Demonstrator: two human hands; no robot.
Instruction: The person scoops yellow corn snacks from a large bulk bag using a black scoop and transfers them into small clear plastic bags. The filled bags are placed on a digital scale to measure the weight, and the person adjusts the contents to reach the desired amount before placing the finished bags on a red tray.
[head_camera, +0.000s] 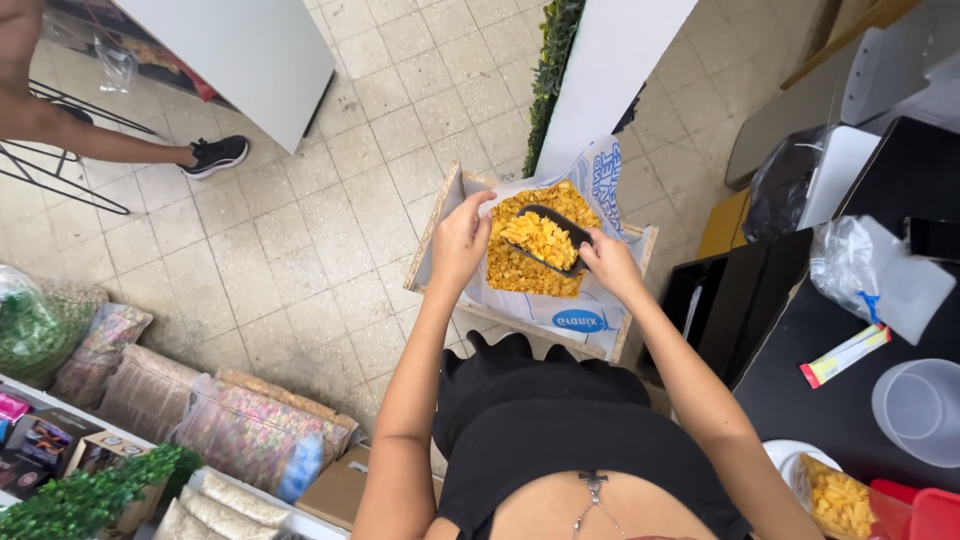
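Note:
A large clear plastic bag (580, 315) of yellow cornflakes (515, 270) lies open inside a wooden crate (432, 235) on the floor. My left hand (462, 240) grips the bag's left edge and holds it open. My right hand (608, 260) holds a black scoop (575, 235) heaped with cornflakes, just above the pile in the bag.
A black counter (800, 390) at right carries a clear plastic cup (920, 410), a plastic bag (860, 265), a small yellow packet (845, 355) and a plate with cornflakes (835, 495). Bagged goods (250, 430) line a shelf at lower left. Another person's leg and black shoe (215, 155) stand at upper left.

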